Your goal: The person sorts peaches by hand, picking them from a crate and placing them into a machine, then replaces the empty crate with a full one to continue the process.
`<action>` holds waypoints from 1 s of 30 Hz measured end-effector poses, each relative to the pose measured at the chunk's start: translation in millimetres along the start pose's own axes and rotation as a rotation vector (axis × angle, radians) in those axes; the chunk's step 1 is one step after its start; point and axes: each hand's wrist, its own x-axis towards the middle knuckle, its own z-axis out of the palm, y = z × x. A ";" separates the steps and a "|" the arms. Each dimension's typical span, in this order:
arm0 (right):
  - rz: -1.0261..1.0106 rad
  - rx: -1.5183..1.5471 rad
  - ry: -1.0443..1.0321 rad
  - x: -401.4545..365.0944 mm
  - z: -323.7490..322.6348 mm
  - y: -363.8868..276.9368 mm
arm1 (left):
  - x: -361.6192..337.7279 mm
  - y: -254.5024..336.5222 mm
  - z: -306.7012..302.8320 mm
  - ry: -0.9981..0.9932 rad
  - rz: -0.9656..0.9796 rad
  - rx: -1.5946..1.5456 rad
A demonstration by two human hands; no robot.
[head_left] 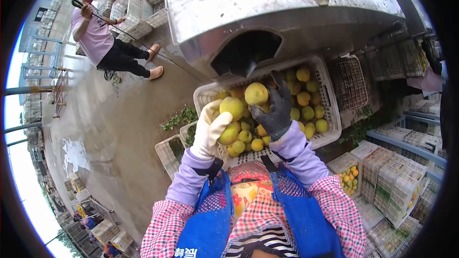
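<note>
My left hand [209,130], in a white glove, has its fingers and thumb closed around a large yellow-green fruit [232,108] that looks like a peach. In a dark glove, my right hand [276,110] grips another such fruit [256,93] between thumb and fingers. Both hands are over a white plastic crate [331,101] in front of me. Inside it lie many loose yellow-green fruits [307,112], some with an orange blush. My hands hide part of them.
A metal machine with a dark chute opening [248,50] stands just beyond the crate. To the right are a dark crate [348,83] and stacked crates [392,177]. A person [103,33] holding a long thin cord or hose stands at upper left. Leaves [180,117] lie on the floor.
</note>
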 end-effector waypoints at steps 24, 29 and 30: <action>0.269 0.309 -0.082 4.5 36.1 -62.1 | 23.9 -47.3 -3.3 0.104 1.012 0.570; 0.012 -0.097 0.093 55.7 66.2 -7.5 | 5.9 -29.4 5.9 0.282 0.530 0.359; 0.011 -0.174 -0.007 63.6 74.2 4.1 | 2.7 -25.5 7.8 0.316 0.455 0.266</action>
